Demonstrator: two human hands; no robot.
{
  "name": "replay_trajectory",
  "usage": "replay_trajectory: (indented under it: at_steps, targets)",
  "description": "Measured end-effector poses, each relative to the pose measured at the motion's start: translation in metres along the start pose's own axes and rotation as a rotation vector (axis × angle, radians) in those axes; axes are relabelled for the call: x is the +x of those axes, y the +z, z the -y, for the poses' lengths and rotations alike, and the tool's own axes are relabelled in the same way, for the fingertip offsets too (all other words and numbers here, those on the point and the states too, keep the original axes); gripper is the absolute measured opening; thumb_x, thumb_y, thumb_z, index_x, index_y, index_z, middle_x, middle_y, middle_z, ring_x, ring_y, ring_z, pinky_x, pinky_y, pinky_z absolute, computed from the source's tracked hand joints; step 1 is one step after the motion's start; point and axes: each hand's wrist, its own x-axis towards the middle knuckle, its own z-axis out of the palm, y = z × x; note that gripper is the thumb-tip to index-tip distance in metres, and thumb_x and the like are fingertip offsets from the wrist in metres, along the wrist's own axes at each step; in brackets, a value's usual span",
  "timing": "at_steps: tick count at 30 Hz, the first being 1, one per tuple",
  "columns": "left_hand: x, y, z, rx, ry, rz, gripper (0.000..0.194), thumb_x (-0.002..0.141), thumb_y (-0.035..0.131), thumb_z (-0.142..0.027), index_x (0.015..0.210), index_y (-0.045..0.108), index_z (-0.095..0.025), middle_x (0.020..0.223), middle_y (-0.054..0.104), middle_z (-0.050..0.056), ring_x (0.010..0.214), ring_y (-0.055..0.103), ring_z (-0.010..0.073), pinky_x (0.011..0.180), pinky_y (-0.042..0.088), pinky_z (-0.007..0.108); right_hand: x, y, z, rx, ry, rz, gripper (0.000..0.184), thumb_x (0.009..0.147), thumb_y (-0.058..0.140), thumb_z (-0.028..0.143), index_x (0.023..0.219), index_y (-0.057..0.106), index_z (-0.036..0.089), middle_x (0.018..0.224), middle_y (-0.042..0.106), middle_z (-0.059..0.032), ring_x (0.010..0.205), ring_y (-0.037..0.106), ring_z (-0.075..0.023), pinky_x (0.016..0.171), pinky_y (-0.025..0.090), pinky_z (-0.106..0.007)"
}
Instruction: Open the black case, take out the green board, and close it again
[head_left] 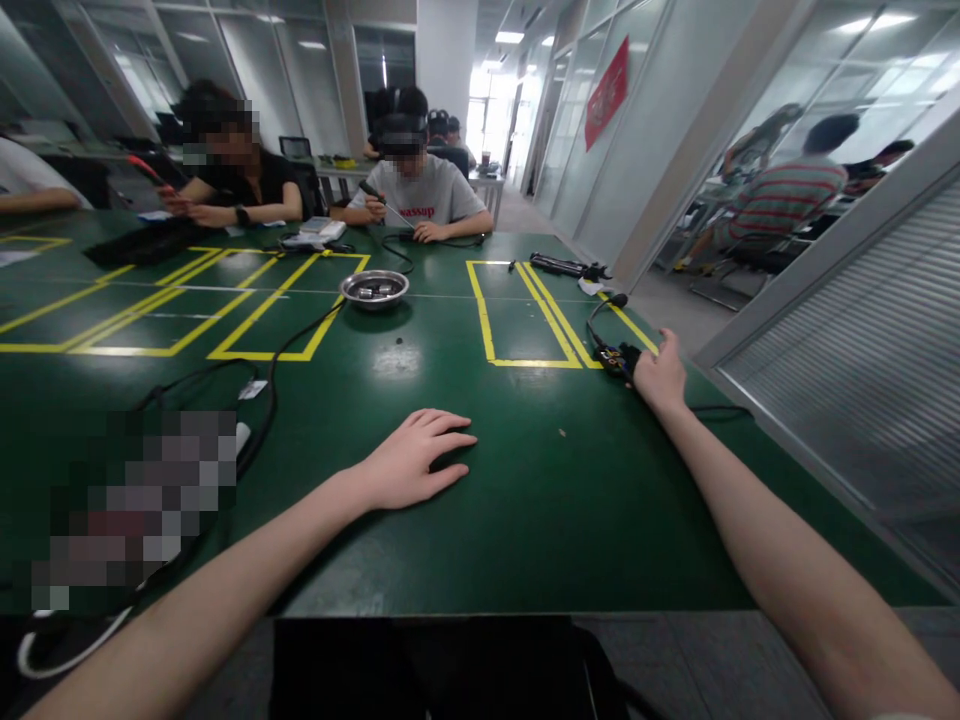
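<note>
My left hand point(420, 460) lies palm down on the green tabletop point(517, 520), its fingers spread and nothing in them. Farther out on the right, my right hand point(661, 375) is closed on the near end of a small black corded device point(616, 358) with coloured bits on it; its exact kind is unclear. One finger of this hand points upward. From the device a thin black cord curves up to a dark rounded end point(617, 300). The palm and some fingers of the right hand are hidden.
A metal bowl point(375, 290) with small metal parts stands mid-table. Yellow tape point(491, 335) marks rectangles. A black folded stand point(570, 267) lies at the back right. Cables and a blurred-out item point(142, 500) lie left. Across the table, one person point(427, 190) holds a tool; another point(240, 180) sits left.
</note>
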Motion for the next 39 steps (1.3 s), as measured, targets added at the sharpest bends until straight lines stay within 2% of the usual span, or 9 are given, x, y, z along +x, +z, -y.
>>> replay_trajectory:
  at_steps: [3, 7, 13, 16, 21, 28, 33, 36, 39]
  targets:
    - [0.001, -0.001, -0.001, 0.005, -0.011, 0.01, 0.035, 0.099, 0.065, -0.031, 0.133, 0.069, -0.024, 0.146, 0.063, 0.011, 0.137, 0.055, 0.0293, 0.118, 0.041, 0.052, -0.001, 0.001, -0.001, -0.014, -0.036, 0.01, 0.066, 0.092, 0.05, 0.033, 0.154, 0.04, 0.013, 0.112, 0.07, -0.0173, 0.098, 0.07, -0.0347, 0.102, 0.048, -0.048]
    - [0.001, -0.001, -0.001, 0.015, -0.013, 0.018, 0.035, 0.1, 0.065, -0.031, 0.133, 0.068, -0.022, 0.147, 0.062, 0.011, 0.137, 0.054, 0.0293, 0.118, 0.04, 0.052, -0.007, 0.0, 0.003, -0.045, -0.18, 0.007, 0.074, 0.085, 0.066, 0.043, 0.15, 0.044, 0.014, 0.126, 0.063, -0.0186, 0.115, 0.062, -0.0354, 0.104, 0.048, -0.046]
    - [0.0, -0.001, 0.001, 0.029, -0.006, 0.023, 0.035, 0.1, 0.064, -0.033, 0.134, 0.067, -0.023, 0.147, 0.062, 0.011, 0.137, 0.054, 0.0291, 0.118, 0.041, 0.051, -0.014, -0.002, 0.013, -0.211, -0.256, -0.043, 0.078, 0.085, 0.068, 0.046, 0.153, 0.042, 0.017, 0.123, 0.056, -0.018, 0.098, 0.065, -0.0346, 0.086, 0.052, -0.045]
    - [0.0, 0.0, 0.001, 0.031, -0.002, 0.016, 0.034, 0.101, 0.063, -0.033, 0.134, 0.067, -0.025, 0.147, 0.062, 0.01, 0.137, 0.054, 0.0287, 0.118, 0.041, 0.051, -0.015, -0.002, 0.016, -0.281, -0.275, -0.036, 0.08, 0.086, 0.069, 0.052, 0.152, 0.043, 0.017, 0.122, 0.056, -0.0182, 0.096, 0.066, -0.0357, 0.083, 0.052, -0.045]
    - [0.0, 0.0, 0.001, 0.031, -0.004, 0.023, 0.036, 0.1, 0.065, -0.033, 0.134, 0.068, -0.021, 0.147, 0.062, 0.011, 0.137, 0.054, 0.029, 0.118, 0.04, 0.05, -0.011, -0.004, 0.014, -0.301, -0.267, -0.026, 0.09, 0.075, 0.076, 0.065, 0.147, 0.05, 0.018, 0.122, 0.06, -0.0193, 0.096, 0.066, -0.0371, 0.081, 0.052, -0.045]
    - [-0.001, 0.0, 0.001, 0.01, -0.001, 0.007, 0.034, 0.1, 0.064, -0.034, 0.134, 0.068, -0.025, 0.148, 0.062, 0.009, 0.138, 0.054, 0.0288, 0.118, 0.041, 0.051, -0.007, -0.009, 0.011, -0.288, -0.292, 0.048, 0.047, 0.083, 0.065, 0.051, 0.114, 0.075, 0.017, 0.105, 0.073, -0.0164, 0.098, 0.069, -0.0366, 0.076, 0.053, -0.042]
    - [0.0, -0.001, 0.001, 0.013, -0.005, 0.015, 0.035, 0.1, 0.064, -0.034, 0.134, 0.068, -0.025, 0.148, 0.062, 0.01, 0.138, 0.054, 0.0291, 0.118, 0.041, 0.052, -0.004, -0.01, 0.014, -0.38, -0.243, 0.107, 0.052, 0.08, 0.068, 0.061, 0.104, 0.082, 0.017, 0.103, 0.075, -0.019, 0.091, 0.071, -0.0385, 0.071, 0.054, -0.044]
    - [0.0, -0.001, 0.001, 0.018, -0.003, 0.013, 0.035, 0.101, 0.063, -0.034, 0.134, 0.067, -0.025, 0.148, 0.062, 0.009, 0.138, 0.053, 0.029, 0.118, 0.041, 0.052, -0.002, -0.012, 0.014, -0.347, -0.246, 0.062, 0.06, 0.081, 0.067, 0.063, 0.115, 0.08, 0.016, 0.109, 0.073, -0.0199, 0.093, 0.07, -0.0379, 0.074, 0.054, -0.044]
    - [0.0, -0.001, 0.001, 0.021, -0.001, 0.021, 0.036, 0.101, 0.063, -0.034, 0.135, 0.067, -0.024, 0.148, 0.061, 0.01, 0.138, 0.054, 0.0289, 0.118, 0.041, 0.051, 0.003, -0.014, 0.004, -0.282, -0.27, -0.022, 0.063, 0.087, 0.06, 0.057, 0.129, 0.073, 0.012, 0.111, 0.071, -0.0209, 0.097, 0.069, -0.0369, 0.079, 0.054, -0.044]
